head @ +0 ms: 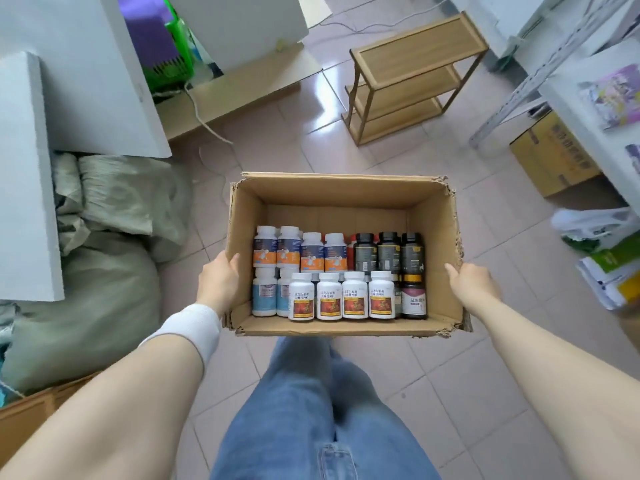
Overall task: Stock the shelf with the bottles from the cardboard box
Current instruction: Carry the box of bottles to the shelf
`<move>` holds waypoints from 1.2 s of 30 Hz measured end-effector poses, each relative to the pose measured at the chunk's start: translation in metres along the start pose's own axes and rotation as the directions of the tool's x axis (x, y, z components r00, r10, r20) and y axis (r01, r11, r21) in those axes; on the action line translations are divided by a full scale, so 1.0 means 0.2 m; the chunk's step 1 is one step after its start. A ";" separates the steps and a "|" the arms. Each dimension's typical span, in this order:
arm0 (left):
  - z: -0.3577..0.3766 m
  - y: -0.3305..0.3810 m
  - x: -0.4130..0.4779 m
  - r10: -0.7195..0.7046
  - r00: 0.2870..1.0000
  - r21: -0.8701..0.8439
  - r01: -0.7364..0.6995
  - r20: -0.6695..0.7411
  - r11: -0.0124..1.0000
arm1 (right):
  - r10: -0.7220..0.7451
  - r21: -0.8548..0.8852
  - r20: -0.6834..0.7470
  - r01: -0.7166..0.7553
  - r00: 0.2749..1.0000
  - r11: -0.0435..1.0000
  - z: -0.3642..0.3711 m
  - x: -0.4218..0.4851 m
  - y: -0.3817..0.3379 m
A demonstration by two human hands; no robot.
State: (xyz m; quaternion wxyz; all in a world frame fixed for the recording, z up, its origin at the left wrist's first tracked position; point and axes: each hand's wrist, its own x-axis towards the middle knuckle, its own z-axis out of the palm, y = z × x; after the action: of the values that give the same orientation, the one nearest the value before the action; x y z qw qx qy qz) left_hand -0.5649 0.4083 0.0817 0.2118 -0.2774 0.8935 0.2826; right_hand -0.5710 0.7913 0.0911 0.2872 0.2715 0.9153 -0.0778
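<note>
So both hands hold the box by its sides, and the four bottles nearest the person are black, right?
Not quite. The left hand and right hand do hold the box by its sides, but the head view shows the nearest four bottles are white with red labels; the black bottles stand farther back.

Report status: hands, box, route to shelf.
Left hand and right hand grip cardboard box sides. Bottles upright inside. Wooden shelf ahead, unstocked. White cable on floor, left of route.

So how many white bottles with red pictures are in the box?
4, side by side in the cardboard box front row: leftmost bottle, second, third, rightmost. Others may hide behind.
</note>
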 end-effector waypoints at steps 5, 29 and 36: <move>0.05 0.51 0.34 0.049 0.998 -0.007 -0.049 0.042 0.999 | 0.068 0.025 -0.017 -0.068 0.998 0.997 -0.26 0.37 -0.01; 0.29 2.58 1.43 -0.014 0.999 -0.041 0.015 0.034 0.999 | 0.071 0.060 0.000 -0.071 0.997 0.996 -1.58 2.35 -0.16; 0.36 2.98 1.71 -0.080 0.997 -0.132 0.079 0.000 0.988 | -0.013 -0.035 -0.024 0.012 1.000 0.999 -1.97 2.87 -0.37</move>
State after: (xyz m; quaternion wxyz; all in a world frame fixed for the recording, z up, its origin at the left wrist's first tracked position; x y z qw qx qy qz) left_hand -1.1741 0.7339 0.0768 0.2018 -0.3268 0.8616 0.3318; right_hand -1.1958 1.1058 0.0877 0.2801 0.2617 0.9217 -0.0601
